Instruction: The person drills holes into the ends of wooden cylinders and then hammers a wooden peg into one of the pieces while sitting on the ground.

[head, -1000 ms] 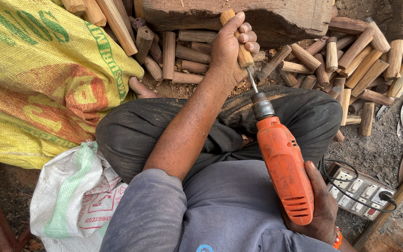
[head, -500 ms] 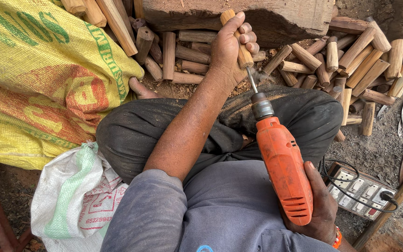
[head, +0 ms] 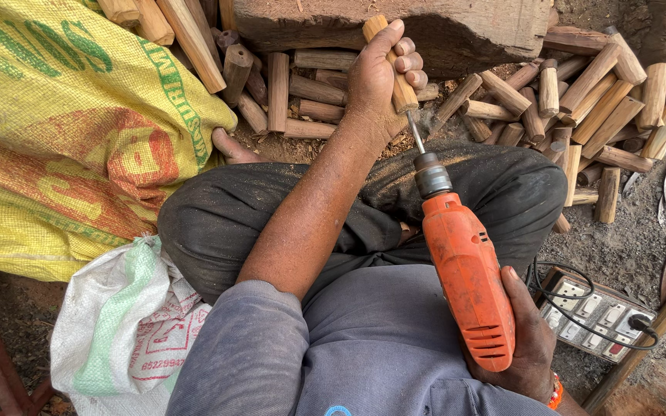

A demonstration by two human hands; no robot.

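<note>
Head view: nearest the camera, the right hand is wrapping its grip closed around the back end of an orange power drill, which is pointing away over the person's crossed legs. The drill's bit is meeting the near end of a short wooden peg. The left hand is reaching out across the lap, its grip closed around that peg and holding it tilted against a big wooden block. A pile of similar wooden pegs is lying on the ground around the block. A yellow sack is lying on the left with a white sack below it, and a switch board is sitting on the right.
</note>
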